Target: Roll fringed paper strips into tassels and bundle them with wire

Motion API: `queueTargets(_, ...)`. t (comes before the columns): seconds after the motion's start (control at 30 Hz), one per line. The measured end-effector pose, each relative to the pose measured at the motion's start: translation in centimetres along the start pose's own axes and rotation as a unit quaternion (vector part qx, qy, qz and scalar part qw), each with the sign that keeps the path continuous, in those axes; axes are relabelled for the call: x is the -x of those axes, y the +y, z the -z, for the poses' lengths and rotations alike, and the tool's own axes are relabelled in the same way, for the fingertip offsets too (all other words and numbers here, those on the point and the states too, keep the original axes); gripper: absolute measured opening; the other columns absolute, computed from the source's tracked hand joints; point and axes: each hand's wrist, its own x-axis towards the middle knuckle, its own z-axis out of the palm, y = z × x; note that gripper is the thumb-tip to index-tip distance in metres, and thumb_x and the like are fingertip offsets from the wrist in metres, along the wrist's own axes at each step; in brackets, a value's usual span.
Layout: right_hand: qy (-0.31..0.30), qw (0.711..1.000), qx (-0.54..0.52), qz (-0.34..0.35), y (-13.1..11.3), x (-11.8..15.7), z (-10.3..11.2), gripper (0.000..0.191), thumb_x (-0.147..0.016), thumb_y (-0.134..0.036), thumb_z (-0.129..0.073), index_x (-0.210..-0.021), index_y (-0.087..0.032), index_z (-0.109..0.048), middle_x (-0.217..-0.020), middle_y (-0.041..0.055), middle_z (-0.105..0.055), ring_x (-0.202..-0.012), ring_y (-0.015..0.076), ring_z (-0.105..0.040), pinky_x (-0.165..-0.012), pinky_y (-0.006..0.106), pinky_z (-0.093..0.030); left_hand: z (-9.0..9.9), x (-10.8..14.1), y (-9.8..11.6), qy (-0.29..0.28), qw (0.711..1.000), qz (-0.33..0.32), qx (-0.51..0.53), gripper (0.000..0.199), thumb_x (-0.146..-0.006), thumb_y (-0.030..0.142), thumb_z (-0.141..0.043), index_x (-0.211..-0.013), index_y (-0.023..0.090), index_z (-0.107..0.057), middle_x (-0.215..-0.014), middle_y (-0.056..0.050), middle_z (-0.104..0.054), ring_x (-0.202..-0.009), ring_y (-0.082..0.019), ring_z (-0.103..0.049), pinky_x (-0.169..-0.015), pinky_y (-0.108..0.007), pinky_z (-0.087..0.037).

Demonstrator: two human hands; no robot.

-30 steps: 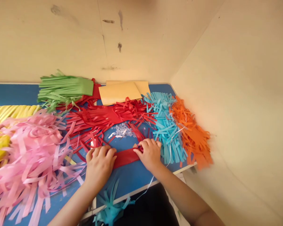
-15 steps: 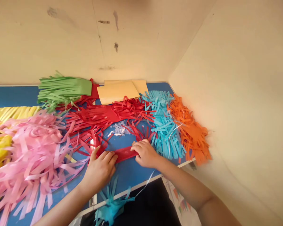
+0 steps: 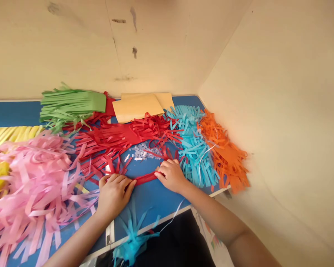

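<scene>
Stretched between my two hands is a narrow folded strip of red fringed paper (image 3: 145,178), lying low over the blue table. My left hand (image 3: 114,191) grips its left end, thumb and fingers closed on the band. At the other end my right hand (image 3: 171,174) pinches the band, with red fringe strands spreading out beyond the fingers. Small white paper scraps (image 3: 144,151) lie just behind the strip. Farther back is a heap of red fringe (image 3: 122,135). Close to my right hand lies light-blue fringe (image 3: 196,152).
Pink fringe (image 3: 41,174) and yellow fringe (image 3: 16,134) cover the left side. Green fringe (image 3: 74,102) and yellow-orange sheets (image 3: 139,107) lie by the wall. Orange fringe (image 3: 228,154) hangs at the right edge. A blue tassel (image 3: 133,237) on white string sits at the front edge.
The red band between my hands has become narrower, folded or rolled over. My left hand has shifted slightly left and turned; my right hand has moved slightly away from me.
</scene>
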Motion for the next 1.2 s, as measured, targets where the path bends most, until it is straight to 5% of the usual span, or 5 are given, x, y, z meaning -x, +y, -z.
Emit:
queueTargets(0.6, -0.002, 0.999, 0.015, -0.034, -0.5, -0.3, 0.2, 0.015, -0.087, -0.034, -0.067, -0.083, -0.020, -0.064, -0.088, 0.0027, -0.066, -0.086, 0.0194, -0.053, -0.078, 0.034, -0.028, 0.0, -1.2, -0.1, -0.040, 0.997, 0.015, -0.061, 0.029, -0.092, 0.043, -0.052, -0.080, 0.022, -0.068, -0.078, -0.004, -0.071, -0.083, -0.027, -0.063, -0.078, -0.044, -0.035)
queueTargets(0.7, 0.043, 0.995, 0.079, 0.036, -1.7, 0.2, 0.7, 0.008, -0.092, -0.027, -0.061, -0.094, -0.019, -0.063, -0.103, 0.0072, -0.066, -0.098, 0.0223, -0.052, -0.086, 0.040, -0.027, 0.6, -1.1, 0.3, 0.020, 0.993, -0.060, -0.097, 0.017, -0.092, 0.031, -0.052, -0.093, 0.026, -0.069, -0.090, -0.004, -0.071, -0.091, -0.026, -0.061, -0.093, -0.049, -0.033)
queueTargets(0.8, 0.016, 0.978, 0.122, 0.168, -2.7, 0.5, 0.7, 0.013, -0.094, -0.017, -0.052, -0.088, -0.018, -0.063, -0.091, 0.0062, -0.066, -0.091, 0.0211, -0.052, -0.085, 0.041, -0.028, 1.0, -0.8, 1.0, 0.035, 0.980, -0.162, -0.112, 0.026, -0.092, 0.015, -0.048, -0.094, 0.028, -0.070, -0.091, -0.002, -0.072, -0.095, -0.025, -0.060, -0.099, -0.049, -0.032)
queueTargets(0.97, -0.030, 0.967, 0.119, 0.222, -2.0, -0.7, 0.1, 0.024, -0.096, -0.022, -0.049, -0.080, -0.015, -0.065, -0.079, 0.0056, -0.066, -0.076, 0.0185, -0.052, -0.076, 0.039, -0.027, 0.7, -0.6, 1.5, 0.080, 0.970, -0.195, -0.119, 0.018, -0.091, 0.022, -0.053, -0.093, 0.022, -0.070, -0.088, -0.003, -0.074, -0.094, -0.026, -0.062, -0.099, -0.048, -0.033)
queueTargets(1.2, -0.088, 0.988, 0.036, 0.119, -2.1, -2.9, 0.6, 0.015, -0.086, -0.026, -0.061, -0.076, -0.019, -0.070, -0.078, 0.0016, -0.069, -0.074, 0.0160, -0.055, -0.077, 0.037, -0.027, 0.0, -1.5, 1.2, 0.083, 0.980, -0.152, -0.095, 0.014, -0.088, 0.023, -0.056, -0.088, 0.021, -0.070, -0.085, -0.003, -0.074, -0.087, -0.026, -0.064, -0.096, -0.052, -0.034)
